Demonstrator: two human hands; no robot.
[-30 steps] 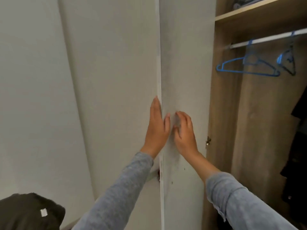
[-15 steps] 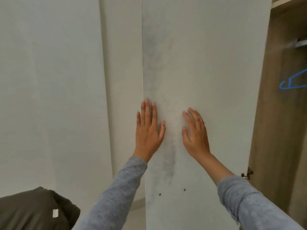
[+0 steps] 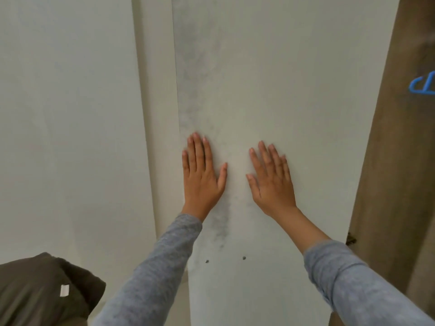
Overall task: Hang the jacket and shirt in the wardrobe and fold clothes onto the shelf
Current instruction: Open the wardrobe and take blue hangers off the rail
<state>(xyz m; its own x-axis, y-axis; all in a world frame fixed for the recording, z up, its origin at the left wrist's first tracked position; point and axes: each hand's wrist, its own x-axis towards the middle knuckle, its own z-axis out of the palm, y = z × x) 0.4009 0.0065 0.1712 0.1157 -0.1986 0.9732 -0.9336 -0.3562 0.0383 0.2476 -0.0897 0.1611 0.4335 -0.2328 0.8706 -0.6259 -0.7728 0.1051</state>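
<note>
A white wardrobe door [image 3: 282,78] fills the middle of the view. My left hand [image 3: 202,175] lies flat on it near its left edge, fingers straight and pointing up. My right hand [image 3: 273,182] presses flat on the same door a little to the right, fingers spread. Both arms wear grey sleeves. At the right edge a strip of the brown wardrobe interior [image 3: 395,161] shows, with part of a blue hanger [image 3: 421,87]. A dark garment [image 3: 40,290] with a small white tag lies at the bottom left.
A second white panel [image 3: 155,90] stands just left of the door, and a plain white wall [image 3: 66,114] lies beyond it. A small metal hinge [image 3: 351,240] sits at the door's right edge. Two small screw holes [image 3: 224,259] mark the door below my hands.
The door has swung from edge-on to face-on, covering most of the wardrobe opening. My hands moved from its edge to flat on its face and spread apart.
</note>
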